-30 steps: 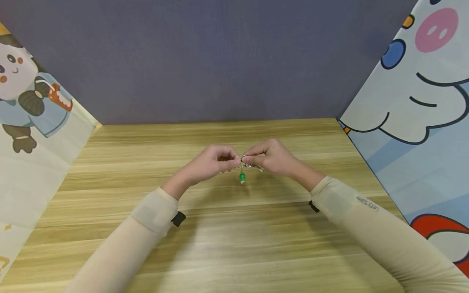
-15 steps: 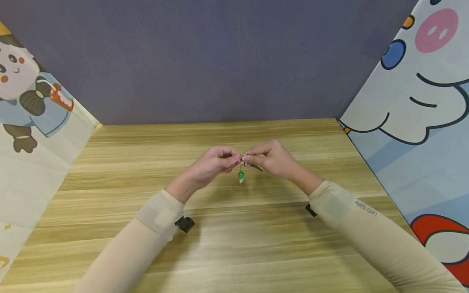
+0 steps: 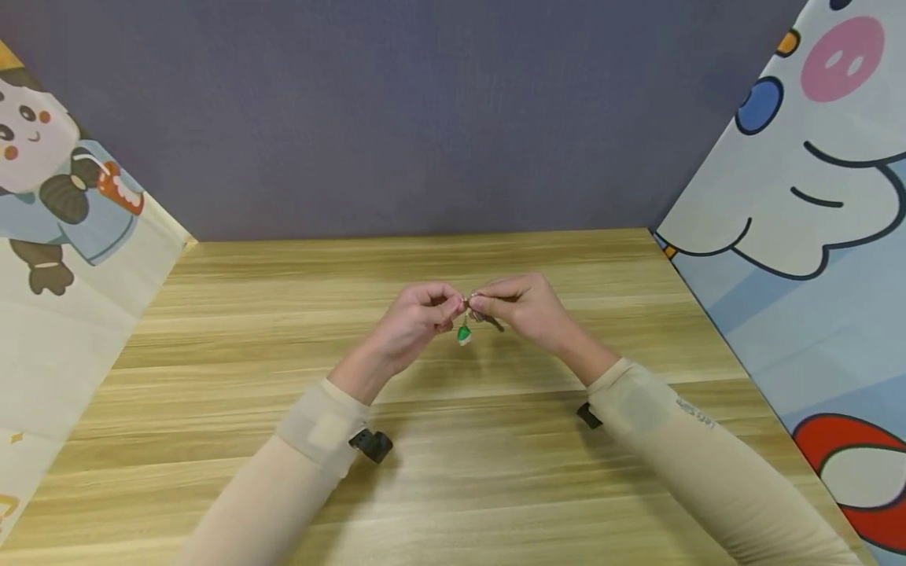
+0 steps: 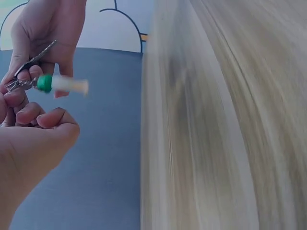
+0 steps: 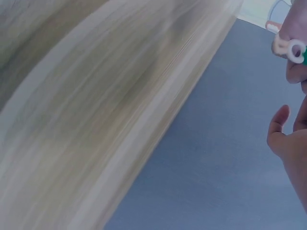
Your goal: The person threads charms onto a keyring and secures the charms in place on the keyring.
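Observation:
Above the wooden table, both hands meet fingertip to fingertip on a small keychain. My left hand (image 3: 419,316) pinches its metal ring end between thumb and forefinger. From the other side, my right hand (image 3: 529,308) also pinches the metal ring end. A green and white charm (image 3: 463,336) dangles just below the fingertips. The left wrist view shows the green part of the charm (image 4: 44,83), blurred, beside a slim dark metal piece (image 4: 36,60) lying against the right fingers. The pinched ring itself is mostly covered by fingertips. At the right wrist view's edge, a white loop (image 5: 290,51) on the charm shows.
Under the hands lies the wood-grain table (image 3: 453,472). A dark grey panel (image 3: 425,118) stands at its back edge. Cartoon-printed panels (image 3: 64,314) flank the left side and the right side. Each sleeve carries a small black wrist camera (image 3: 371,445).
The left wrist has turned and its forearm has shifted slightly right. The right forearm has moved slightly left. The charm has swung a little up and left; both hands keep their pinch.

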### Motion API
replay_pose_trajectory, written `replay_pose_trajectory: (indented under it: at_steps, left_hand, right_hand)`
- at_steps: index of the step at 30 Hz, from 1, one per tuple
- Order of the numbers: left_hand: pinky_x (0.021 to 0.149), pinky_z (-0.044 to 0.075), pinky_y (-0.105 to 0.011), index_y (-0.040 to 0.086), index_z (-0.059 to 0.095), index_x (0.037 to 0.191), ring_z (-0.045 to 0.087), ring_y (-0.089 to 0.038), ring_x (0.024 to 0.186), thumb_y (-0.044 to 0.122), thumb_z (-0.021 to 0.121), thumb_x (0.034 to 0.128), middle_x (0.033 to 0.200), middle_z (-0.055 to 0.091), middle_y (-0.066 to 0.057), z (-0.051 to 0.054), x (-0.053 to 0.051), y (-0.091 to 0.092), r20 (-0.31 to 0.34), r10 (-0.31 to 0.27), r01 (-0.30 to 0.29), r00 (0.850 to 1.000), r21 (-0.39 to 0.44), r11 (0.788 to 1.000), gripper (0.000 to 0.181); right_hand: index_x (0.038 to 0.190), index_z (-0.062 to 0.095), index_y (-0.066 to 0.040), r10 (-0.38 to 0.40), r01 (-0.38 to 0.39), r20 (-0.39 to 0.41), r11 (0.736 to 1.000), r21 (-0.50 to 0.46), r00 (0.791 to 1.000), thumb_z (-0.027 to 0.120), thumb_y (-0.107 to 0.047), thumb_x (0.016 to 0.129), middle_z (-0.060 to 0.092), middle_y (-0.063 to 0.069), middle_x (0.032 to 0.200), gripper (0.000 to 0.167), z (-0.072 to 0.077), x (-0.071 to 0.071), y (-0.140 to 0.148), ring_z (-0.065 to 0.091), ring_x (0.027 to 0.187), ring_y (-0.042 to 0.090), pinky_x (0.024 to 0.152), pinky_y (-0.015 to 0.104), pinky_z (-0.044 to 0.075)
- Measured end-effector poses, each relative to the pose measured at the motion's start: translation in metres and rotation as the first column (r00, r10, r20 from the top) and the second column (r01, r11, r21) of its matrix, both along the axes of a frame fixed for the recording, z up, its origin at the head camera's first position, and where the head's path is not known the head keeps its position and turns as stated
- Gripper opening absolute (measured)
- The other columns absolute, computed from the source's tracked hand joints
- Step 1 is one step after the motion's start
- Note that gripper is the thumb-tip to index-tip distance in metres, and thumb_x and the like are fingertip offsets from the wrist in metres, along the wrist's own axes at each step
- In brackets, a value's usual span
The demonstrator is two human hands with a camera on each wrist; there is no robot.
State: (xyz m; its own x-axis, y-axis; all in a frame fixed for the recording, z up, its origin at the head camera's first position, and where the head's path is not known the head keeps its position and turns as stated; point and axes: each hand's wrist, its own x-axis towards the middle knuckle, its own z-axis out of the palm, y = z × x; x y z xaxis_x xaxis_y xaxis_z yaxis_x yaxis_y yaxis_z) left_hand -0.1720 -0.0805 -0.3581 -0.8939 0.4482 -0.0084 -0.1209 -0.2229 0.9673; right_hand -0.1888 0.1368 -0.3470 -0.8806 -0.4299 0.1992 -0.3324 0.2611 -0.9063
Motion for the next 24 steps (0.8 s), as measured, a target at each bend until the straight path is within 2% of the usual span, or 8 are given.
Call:
replay_pose_trajectory:
  at_steps: [4,10,16,19,22,24]
  left_hand:
    - [0.075,0.044,-0.024,0.018,0.071,0.085,0.051,-0.011,0.077,-0.001,0.047,0.1088,0.085,0.064,0.006,-0.0021,0.0007,0.0029,0.020,0.014,-0.015,1.000,0.055,0.998,0.038]
    - [0.077,0.043,-0.024,0.020,0.072,0.084,0.052,-0.009,0.082,0.001,0.048,0.1093,0.087,0.066,0.009,-0.0043,0.0011,0.0060,0.060,0.050,-0.055,0.997,0.088,0.995,0.040]
    - [0.076,0.044,-0.025,0.020,0.073,0.084,0.055,-0.009,0.078,0.001,0.047,0.1096,0.086,0.068,0.009,-0.0052,0.0007,0.0071,0.075,0.037,-0.047,0.997,0.127,0.991,0.041]
    - [0.076,0.043,-0.025,0.021,0.074,0.084,0.054,-0.009,0.077,0.000,0.048,0.1089,0.084,0.067,0.009,-0.0065,0.0003,0.0054,0.072,0.024,-0.032,0.997,0.111,0.993,0.042]
    - [0.074,0.040,-0.025,0.022,0.074,0.083,0.053,-0.008,0.079,-0.001,0.049,0.1071,0.084,0.067,0.010,-0.0070,-0.0003,0.0031,0.063,0.021,-0.025,0.998,0.061,0.998,0.042]
    - [0.074,0.040,-0.025,0.023,0.074,0.083,0.053,-0.008,0.080,0.000,0.051,0.1059,0.084,0.067,0.010,-0.0067,-0.0014,0.0018,0.052,0.025,-0.026,0.998,0.015,1.000,0.040]
  right_hand:
    - [0.109,0.080,0.006,-0.017,0.018,0.021,0.998,-0.053,1.000,0.073,-0.003,0.099,0.080,0.023,0.108,0.015,-0.0029,-0.0001,-0.0016,0.079,0.089,0.010,0.084,0.029,0.064]
    - [0.109,0.078,0.010,-0.031,0.039,0.063,0.992,-0.124,0.998,0.071,-0.001,0.099,0.079,0.027,0.109,0.016,-0.0044,0.0002,-0.0045,0.079,0.087,0.009,0.084,0.029,0.065]
    - [0.111,0.077,0.012,-0.038,0.047,0.059,0.987,-0.157,0.998,0.070,0.001,0.100,0.078,0.028,0.109,0.017,-0.0044,0.0022,-0.0048,0.079,0.086,0.009,0.083,0.030,0.065]
    - [0.109,0.078,0.012,-0.032,0.037,0.033,0.988,-0.149,0.999,0.071,0.001,0.099,0.078,0.029,0.107,0.016,-0.0043,0.0030,-0.0047,0.078,0.084,0.009,0.080,0.028,0.065]
    - [0.106,0.080,0.009,-0.028,0.027,-0.006,0.993,-0.116,1.000,0.072,0.001,0.099,0.079,0.027,0.105,0.014,-0.0033,0.0040,-0.0043,0.076,0.081,0.008,0.073,0.025,0.062]
    - [0.105,0.082,0.006,-0.028,0.026,-0.026,0.996,-0.083,0.999,0.072,-0.001,0.099,0.080,0.025,0.101,0.013,-0.0024,0.0047,-0.0033,0.070,0.073,0.007,0.065,0.023,0.057]
